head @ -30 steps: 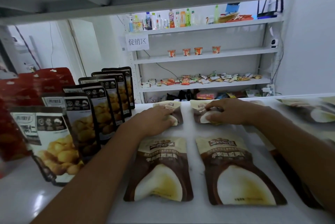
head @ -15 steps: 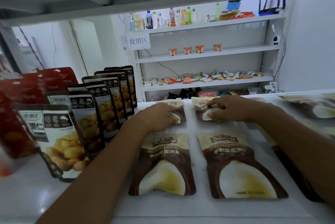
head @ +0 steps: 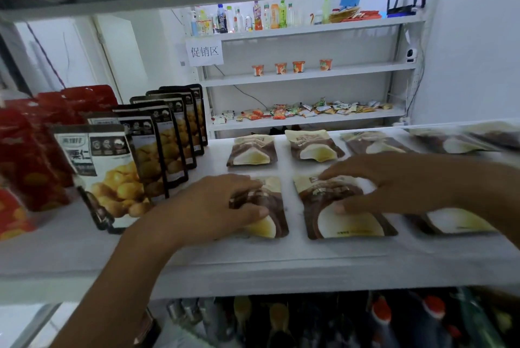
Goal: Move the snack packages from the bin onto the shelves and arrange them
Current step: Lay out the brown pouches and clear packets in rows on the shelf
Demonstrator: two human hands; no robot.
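Brown-and-cream snack packages lie flat in two rows on the white shelf (head: 253, 260). My left hand (head: 219, 204) lies on the front-left package (head: 274, 219), with thumb and fingers clamped around its left part. My right hand (head: 394, 178) grips the front-middle package (head: 351, 224), fingers at its top edge and thumb on its face. Behind them lie the back-left package (head: 251, 150) and the back-middle package (head: 313, 146), both untouched. More of the same packages (head: 455, 221) lie to the right, partly hidden by my right forearm. No bin is visible.
Upright chestnut pouches (head: 157, 148) stand in a row at the left, with red pouches (head: 31, 145) beyond them. Dark bottles with red caps (head: 382, 319) fill the shelf below. A far shelving unit (head: 306, 74) holds drinks, cups and small snacks.
Both hands have come back from the back-row packages onto the front-row ones. The view has dropped and pulled back, so the shelf's front edge and the bottles below now show.
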